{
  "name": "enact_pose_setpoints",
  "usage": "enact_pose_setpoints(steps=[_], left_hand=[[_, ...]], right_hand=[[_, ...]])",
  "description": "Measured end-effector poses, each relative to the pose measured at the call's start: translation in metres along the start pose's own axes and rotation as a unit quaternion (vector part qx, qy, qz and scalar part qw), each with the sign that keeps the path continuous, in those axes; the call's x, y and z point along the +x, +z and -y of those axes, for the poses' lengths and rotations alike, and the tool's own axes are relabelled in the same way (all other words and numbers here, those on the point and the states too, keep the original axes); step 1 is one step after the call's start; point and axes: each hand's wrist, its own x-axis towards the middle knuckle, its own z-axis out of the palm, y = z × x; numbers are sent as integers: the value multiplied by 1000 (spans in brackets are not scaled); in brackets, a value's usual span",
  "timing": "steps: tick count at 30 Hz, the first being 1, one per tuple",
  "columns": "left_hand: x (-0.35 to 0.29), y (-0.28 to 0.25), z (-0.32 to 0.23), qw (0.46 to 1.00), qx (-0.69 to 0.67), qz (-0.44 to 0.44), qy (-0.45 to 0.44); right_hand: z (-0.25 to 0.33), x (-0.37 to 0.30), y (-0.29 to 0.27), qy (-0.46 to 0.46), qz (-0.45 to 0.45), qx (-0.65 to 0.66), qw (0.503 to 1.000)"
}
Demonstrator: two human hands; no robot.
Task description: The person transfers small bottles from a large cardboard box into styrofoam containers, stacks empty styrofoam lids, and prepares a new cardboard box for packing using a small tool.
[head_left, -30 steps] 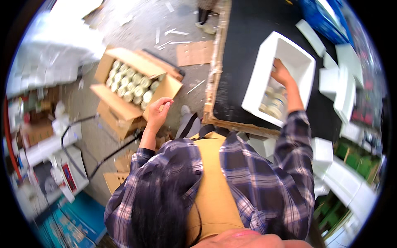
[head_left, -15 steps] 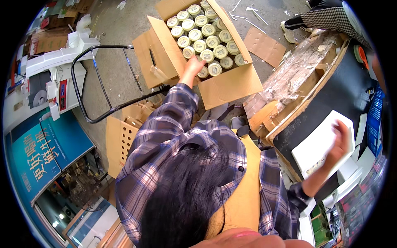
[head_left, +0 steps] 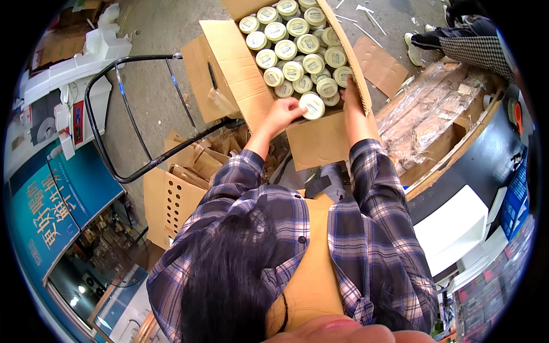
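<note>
A cardboard box (head_left: 263, 94) with raised flaps holds several rows of round jars (head_left: 297, 27) with pale yellow-green lids. At its near edge, my left hand (head_left: 281, 116) pinches one jar (head_left: 313, 106) by the side. This jar sits higher than its neighbours, its lid facing up. My right hand (head_left: 355, 111) reaches inside the near right corner, along the box wall. Its fingertips are by a jar (head_left: 343, 76) there; whether they grip it is partly hidden. The near flap (head_left: 317, 143) hangs outward between my forearms.
Left of the box stands a black metal trolley frame (head_left: 130, 108). Folded cardboard (head_left: 209, 163) fills a holed carton (head_left: 163, 200) near my left arm. To the right are a plastic-wrapped bundle (head_left: 429, 111), a dark table and a white foam tray (head_left: 452, 228). Another person's leg (head_left: 472, 48) shows far right.
My right hand has moved from above the white tray into the box's right corner. My left hand has shifted to the near edge and now holds a jar there.
</note>
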Motion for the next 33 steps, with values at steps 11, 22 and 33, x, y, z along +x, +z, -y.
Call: enact_pose_setpoints(steps=[11, 22, 33], left_hand=[[20, 36, 16, 998, 22, 31, -49], [24, 1, 7, 984, -176, -34, -11], [-84, 36, -68, 949, -281, 129, 56]], right_hand=[[40, -77, -41, -190, 228, -13, 955], [34, -59, -3, -194, 374, -211, 882], [81, -187, -95, -116, 368, 170, 907]])
